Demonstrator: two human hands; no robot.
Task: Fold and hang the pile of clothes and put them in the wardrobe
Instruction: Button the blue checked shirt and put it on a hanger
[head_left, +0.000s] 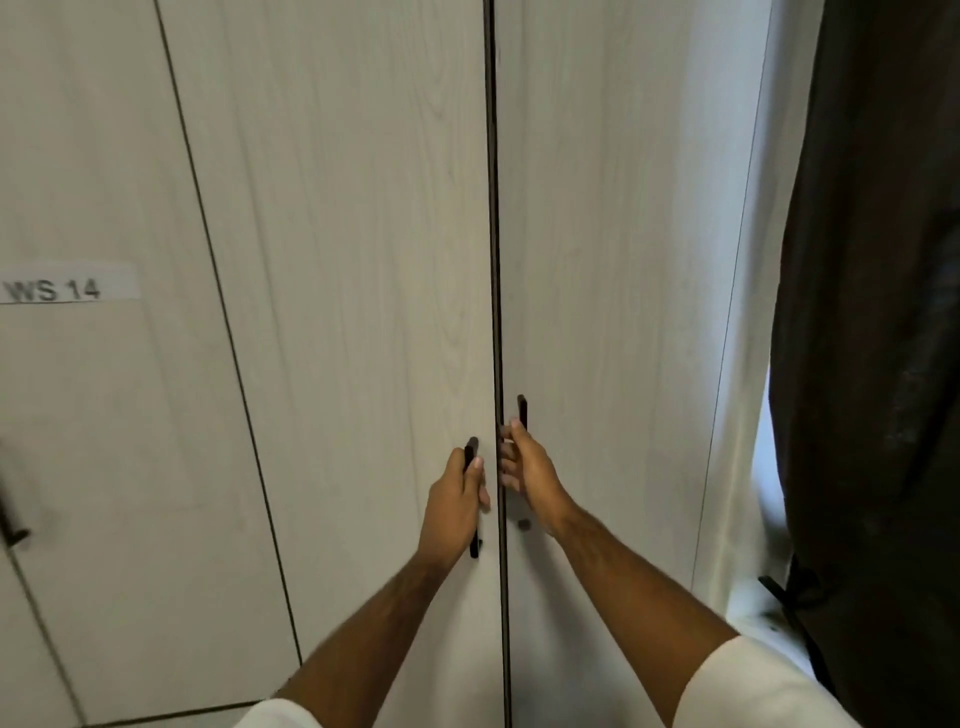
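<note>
Head view puts me right up against the wardrobe (363, 260), with both doors closed and only a thin dark seam between them. My left hand (454, 506) is wrapped around the left handle (472, 499), fingers curled over the black bar. My right hand (527, 470) is at the right handle (522, 410), its fingers hooked near the door edge just left of the bar; I cannot tell whether it has a firm hold on the bar itself. No clothes show anywhere, so I judge the pile is somewhere out of view.

Risks from here, as I read them: the right fingers sit right at the seam, so if the left door swings first they could get nipped or slip off. Pulling both doors at once toward me could bring the edges into my forearms, which reach in close below the grips. The dark curtain (872, 312) hangs well to the right of my right hand and might catch the right door as it opens.

Count: 2 doors under my hands, 2 handles gripped, 1 further panel to the left bearing 1 label (67, 283), 1 more handle (10, 514) at the far left edge, 1 curtain, 2 hands.
</note>
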